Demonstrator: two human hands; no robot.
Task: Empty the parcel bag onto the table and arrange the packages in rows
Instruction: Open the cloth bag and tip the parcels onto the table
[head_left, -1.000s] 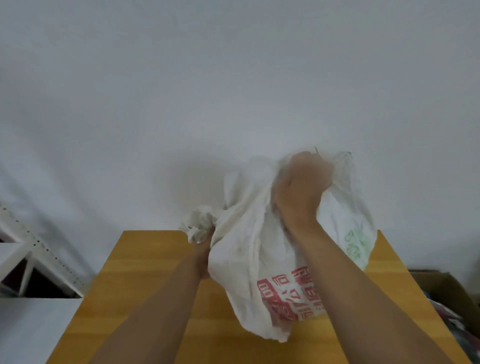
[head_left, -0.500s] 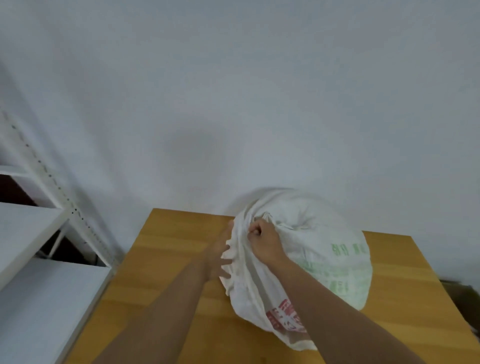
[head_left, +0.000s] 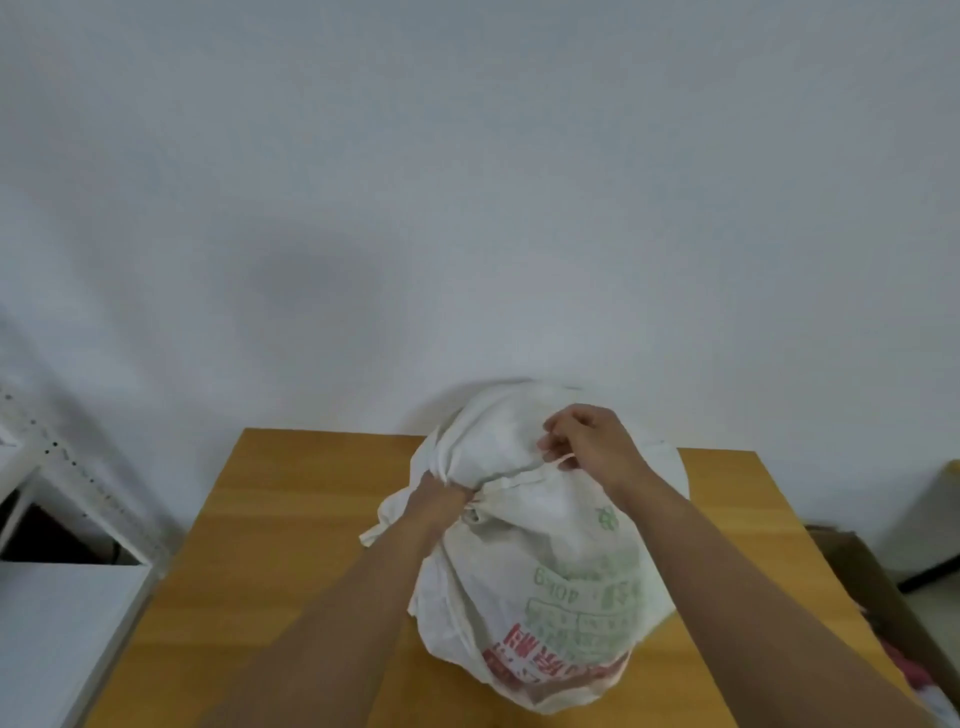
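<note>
A full white woven parcel bag with green and red print lies on the wooden table, its tied mouth pointing left and away from me. My left hand grips the gathered neck of the bag. Farther back, my right hand pinches the white tie string that runs from the neck, pulling it taut. The packages inside are hidden by the bag.
A white metal shelf unit stands close along the table's left edge. An open cardboard box with mixed items sits on the floor at the right. The white wall runs right behind the table's far edge.
The bag has come down from being held up and now rests on the table. My right hand has moved off the bunched fabric to the tie string; my left stays at the neck.
</note>
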